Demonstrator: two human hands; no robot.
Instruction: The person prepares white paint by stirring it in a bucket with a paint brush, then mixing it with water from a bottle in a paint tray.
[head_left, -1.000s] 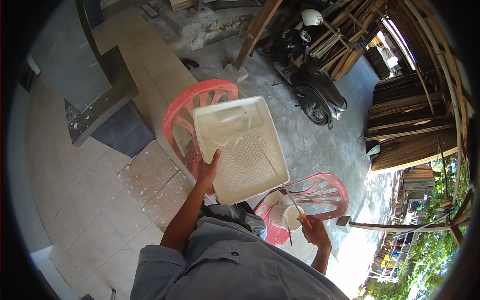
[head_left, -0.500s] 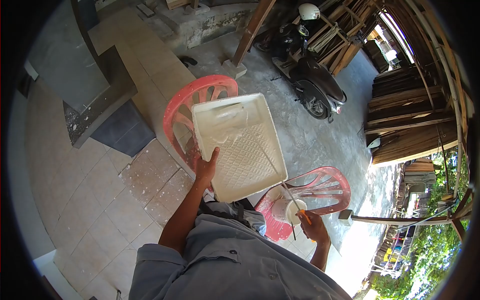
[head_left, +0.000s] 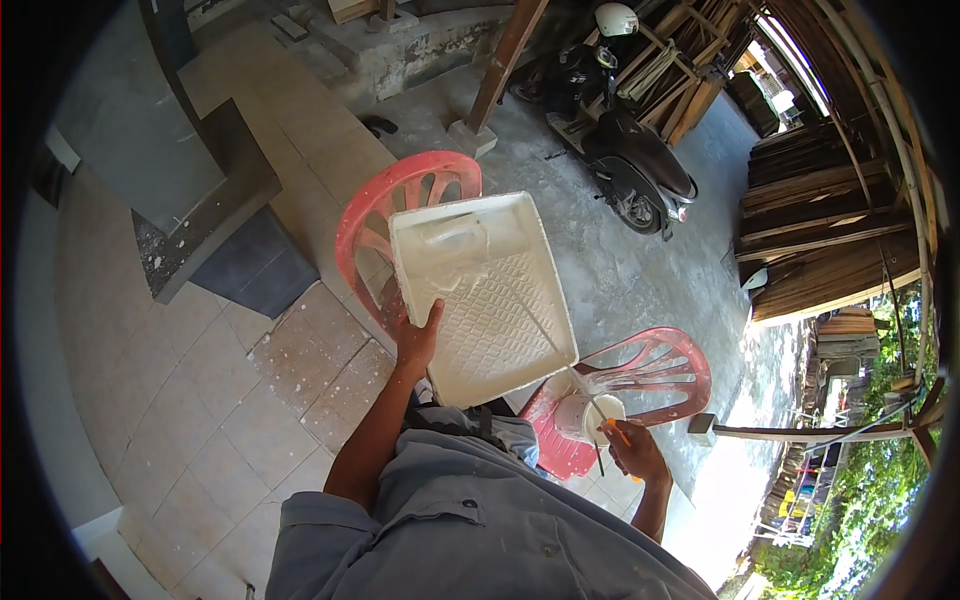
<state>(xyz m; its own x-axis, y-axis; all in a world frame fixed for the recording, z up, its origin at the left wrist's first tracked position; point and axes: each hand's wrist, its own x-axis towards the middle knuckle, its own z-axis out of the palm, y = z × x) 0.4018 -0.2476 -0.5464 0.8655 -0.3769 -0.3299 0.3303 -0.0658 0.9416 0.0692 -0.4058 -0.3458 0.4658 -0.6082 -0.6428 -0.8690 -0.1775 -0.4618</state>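
A white paint tray (head_left: 505,335) with a ridged slope and paint in it tilts in front of me. My left hand (head_left: 418,340) grips its left edge, thumb on the inside. My right hand (head_left: 638,452) is closed around the orange handle of a paint roller (head_left: 537,322), whose long thin rod reaches across the tray. Its pale roller head lies at the far end of the tray and blends with the paint. Close to my right hand, a white paint bucket (head_left: 577,418) stands on a red plastic chair (head_left: 565,457). A thin dark stick shows below the right hand.
Another red plastic chair (head_left: 362,215) stands behind the tray. A dark scooter (head_left: 630,160) is parked on the concrete beyond, near a wooden post (head_left: 505,65). At left is a grey column base (head_left: 255,262) on paint-spattered tiles. Stacked timber (head_left: 820,230) lines the right.
The whole view has shifted slightly, with the surroundings moving a little right. The roller head appears slightly lower left in the tray. Both hands keep their holds.
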